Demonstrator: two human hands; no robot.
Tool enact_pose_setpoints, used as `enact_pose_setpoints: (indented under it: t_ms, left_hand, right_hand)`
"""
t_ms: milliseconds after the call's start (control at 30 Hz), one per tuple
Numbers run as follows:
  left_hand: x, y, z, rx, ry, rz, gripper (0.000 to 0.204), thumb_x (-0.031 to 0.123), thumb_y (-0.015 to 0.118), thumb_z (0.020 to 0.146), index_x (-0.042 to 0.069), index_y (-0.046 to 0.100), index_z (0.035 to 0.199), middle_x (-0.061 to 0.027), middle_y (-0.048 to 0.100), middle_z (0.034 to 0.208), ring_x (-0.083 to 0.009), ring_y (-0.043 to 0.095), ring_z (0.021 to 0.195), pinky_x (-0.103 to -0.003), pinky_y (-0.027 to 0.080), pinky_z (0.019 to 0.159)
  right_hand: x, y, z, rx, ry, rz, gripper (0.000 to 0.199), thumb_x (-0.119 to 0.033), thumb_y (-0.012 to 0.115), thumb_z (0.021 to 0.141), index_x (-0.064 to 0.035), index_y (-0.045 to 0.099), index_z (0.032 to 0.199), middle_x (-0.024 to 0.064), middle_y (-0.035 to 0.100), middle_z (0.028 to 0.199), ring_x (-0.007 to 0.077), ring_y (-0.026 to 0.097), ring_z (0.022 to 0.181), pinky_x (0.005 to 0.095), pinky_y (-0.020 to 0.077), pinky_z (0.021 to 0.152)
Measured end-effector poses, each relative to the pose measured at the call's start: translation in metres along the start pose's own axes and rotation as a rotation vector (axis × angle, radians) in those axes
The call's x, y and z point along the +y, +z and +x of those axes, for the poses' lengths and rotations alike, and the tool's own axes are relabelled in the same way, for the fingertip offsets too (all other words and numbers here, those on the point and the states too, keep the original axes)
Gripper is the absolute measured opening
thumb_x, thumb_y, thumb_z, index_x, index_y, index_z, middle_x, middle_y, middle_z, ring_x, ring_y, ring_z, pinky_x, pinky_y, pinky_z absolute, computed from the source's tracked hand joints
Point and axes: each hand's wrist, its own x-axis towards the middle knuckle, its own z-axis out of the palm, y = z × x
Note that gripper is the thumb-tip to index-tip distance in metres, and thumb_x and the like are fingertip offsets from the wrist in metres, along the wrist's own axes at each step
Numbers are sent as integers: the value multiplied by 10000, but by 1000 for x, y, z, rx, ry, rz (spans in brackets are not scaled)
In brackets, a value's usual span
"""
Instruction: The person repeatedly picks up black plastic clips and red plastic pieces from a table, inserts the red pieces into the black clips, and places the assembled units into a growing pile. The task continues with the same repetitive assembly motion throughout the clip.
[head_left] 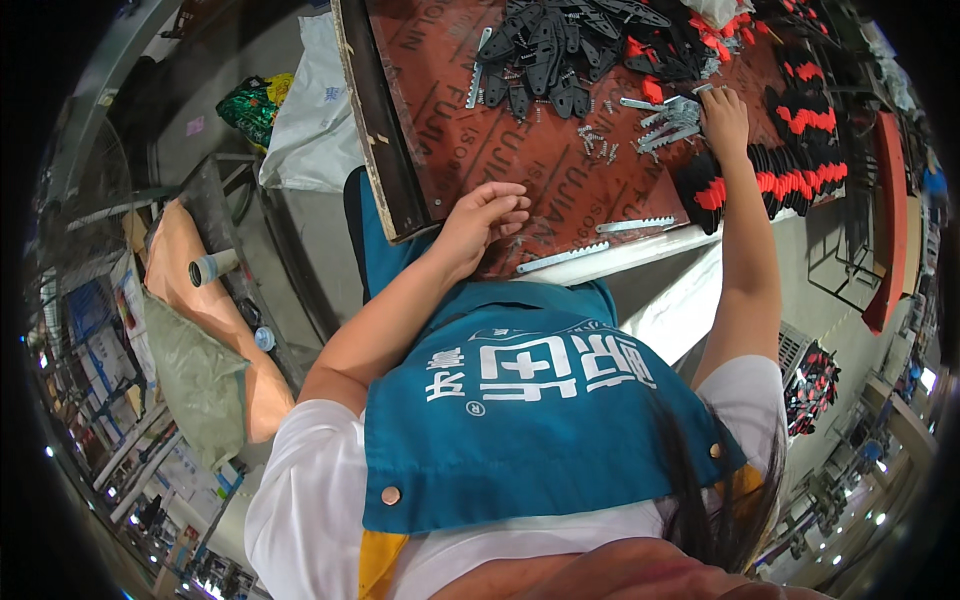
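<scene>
My left hand (487, 225) hovers at the near left of the reddish-brown board tabletop (440, 120), fingers curled in and thumb against them; whatever they may hold is hidden. At the far right, my right hand (726, 118) reaches to a pile of silver toothed metal strips (672, 124), its bent fingertips touching the pile's right end. What is between those fingertips does not show. Two more toothed strips, one (563, 257) and another (636, 225), lie along the near edge. Small springs (600, 145) are scattered left of the pile.
Black flat plastic parts (545, 55) are heaped at the back. Rows of black-and-red pieces (770, 180) stand at the right, beside my right forearm. Loose red pieces (652, 90) lie behind the strips. A white sack (315, 115) is left of the table.
</scene>
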Motion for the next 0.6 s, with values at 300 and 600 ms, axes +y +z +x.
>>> enact_pose_setpoints:
  t_ms: [300, 600]
  left_hand:
    - [3, 24, 9, -145, 52, -9, 275, 229, 519, 959, 43, 549, 1159, -51, 598, 1065, -137, 594, 953, -285, 485, 873]
    - [12, 21, -14, -319, -118, -5, 357, 256, 446, 992, 23, 466, 1262, -91, 592, 1042, -168, 611, 923, -303, 524, 816]
  right_hand:
    - [-144, -121, -21, -405, 595, 1856, 271, -144, 678, 836, -24, 603, 1068, -3, 630, 812, 53, 529, 687, 200, 422, 647]
    - [-210, -136, -48, -682, 112, 2003, 257, -24, 637, 817, -14, 613, 1073, 91, 587, 1176, 161, 583, 971, 303, 469, 830]
